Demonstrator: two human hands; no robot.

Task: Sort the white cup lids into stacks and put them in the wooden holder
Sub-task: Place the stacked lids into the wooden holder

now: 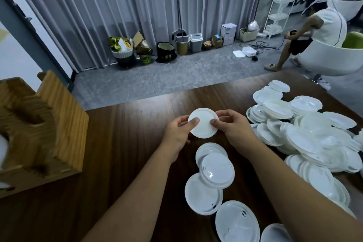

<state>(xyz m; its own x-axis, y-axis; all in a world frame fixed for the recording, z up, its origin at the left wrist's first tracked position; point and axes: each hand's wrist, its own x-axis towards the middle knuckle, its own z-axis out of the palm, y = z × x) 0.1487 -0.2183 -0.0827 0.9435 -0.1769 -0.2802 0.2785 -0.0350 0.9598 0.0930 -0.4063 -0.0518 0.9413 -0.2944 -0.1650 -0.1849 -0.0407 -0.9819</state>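
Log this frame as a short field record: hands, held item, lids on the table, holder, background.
left hand: pinches the held lid, thumb on top
right hand: pinches the same lid, opposite edge
held lid: white, raised above the table
loose lids: overlapping row below the hands
pile: unsorted heap, right side
holder: wooden, at left
background: person seated in chair

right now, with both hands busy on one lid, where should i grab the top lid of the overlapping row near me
Take the domed lid by its rim at the right edge, coming from the right with the right hand. It lies uppermost, overlapping its neighbours, and that edge juts out over bare table, so fingers can likely slip under it.
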